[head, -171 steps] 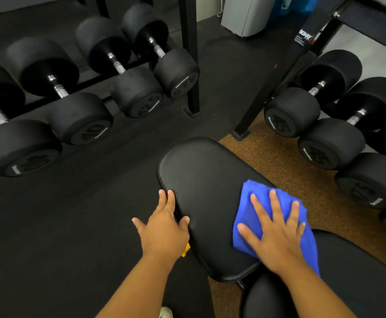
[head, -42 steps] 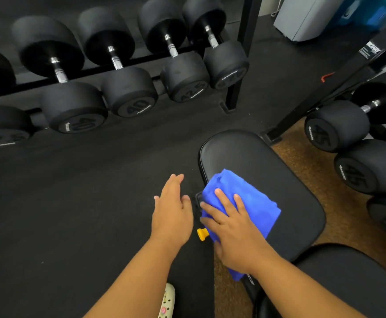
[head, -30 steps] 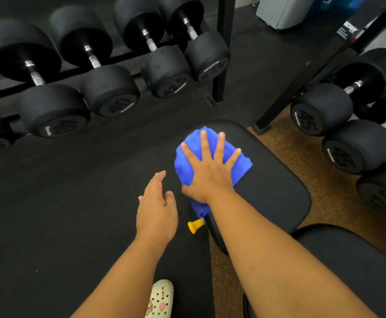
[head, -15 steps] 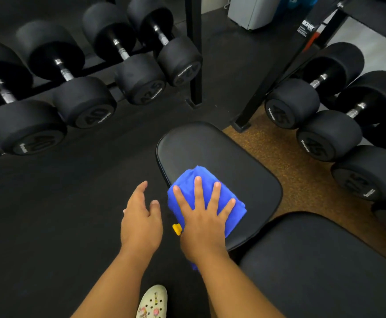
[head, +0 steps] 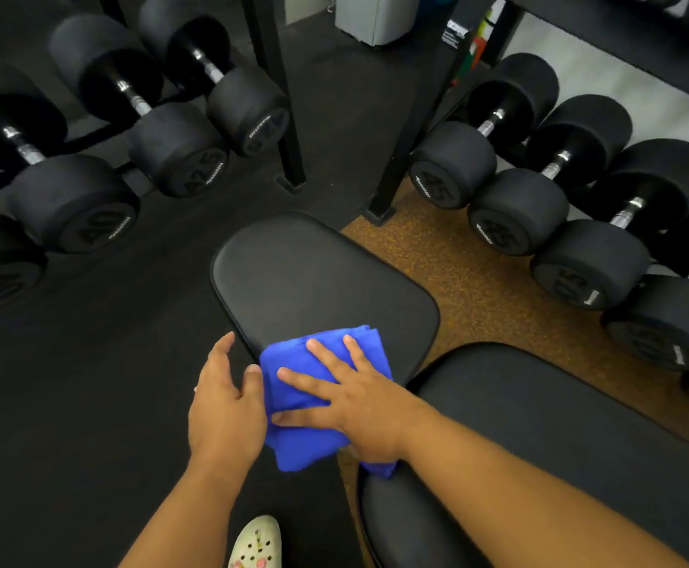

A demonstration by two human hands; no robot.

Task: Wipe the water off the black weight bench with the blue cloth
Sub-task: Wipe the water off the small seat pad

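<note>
The black weight bench has a seat pad (head: 318, 276) in the middle of the view and a longer back pad (head: 560, 436) at the lower right. A folded blue cloth (head: 293, 387) lies over the seat pad's near left corner and hangs past its edge. My right hand (head: 355, 399) presses flat on the cloth with fingers spread. Beside the pad's left edge is my left hand (head: 224, 403), fingers apart, its thumb touching the cloth's side. I see no water drops on the pad.
A rack of black dumbbells (head: 76, 207) runs along the left, another rack of dumbbells (head: 580, 252) along the right. Rack posts (head: 289, 157) stand just beyond the bench. Black rubber floor lies to the left, brown speckled floor (head: 473, 289) to the right. My shoe (head: 254, 543) shows below.
My right hand has dragged the cloth from the pad's far end back to its near left corner, where it now overhangs the edge. My left hand has closed in against the cloth.
</note>
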